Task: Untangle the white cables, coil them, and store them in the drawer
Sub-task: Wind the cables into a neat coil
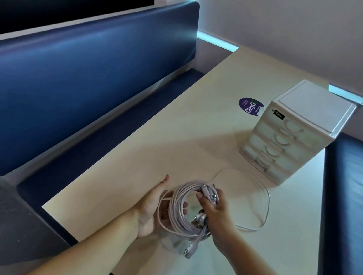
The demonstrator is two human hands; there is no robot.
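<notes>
1. I see the right hand (218, 216) gripping the white cables (178, 208) at the connector ends.
2. Left hand (151, 206) is flat-palmed, with relaxed fingers through the coil.
3. The coil is held over the table (199, 140), and one tail trails near the drawer unit (295, 131).

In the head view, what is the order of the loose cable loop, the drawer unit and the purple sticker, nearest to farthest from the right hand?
1. Loose cable loop, on the table just right of the right hand.
2. Drawer unit, farther back, right side.
3. Purple sticker, farthest back, left of the unit.
</notes>
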